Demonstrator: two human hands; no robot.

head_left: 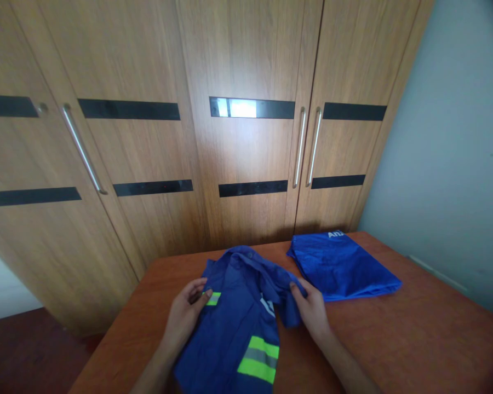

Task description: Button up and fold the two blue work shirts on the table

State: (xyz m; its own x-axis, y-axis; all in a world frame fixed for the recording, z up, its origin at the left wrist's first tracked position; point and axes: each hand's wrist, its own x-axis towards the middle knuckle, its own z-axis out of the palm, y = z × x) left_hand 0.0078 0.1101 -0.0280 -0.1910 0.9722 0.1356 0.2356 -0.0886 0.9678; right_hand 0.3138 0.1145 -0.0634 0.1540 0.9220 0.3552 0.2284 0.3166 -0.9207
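A navy blue work jacket with yellow-green and grey reflective bands lies partly bunched on the table in front of me. Its collar end points away, toward the wardrobe. My left hand pinches the jacket's left side, thumb beside a small reflective band. On the other side, my right hand grips a fold of the same jacket between thumb and fingers, slightly raised. Behind my right hand lies a folded bright blue garment with white letters at its far edge; only part of the lettering is readable.
The reddish-brown wooden table carries both garments. Along its far edge stands a wooden wardrobe with dark strips and metal handles. A pale wall rises at the right, and dark red floor shows at lower left.
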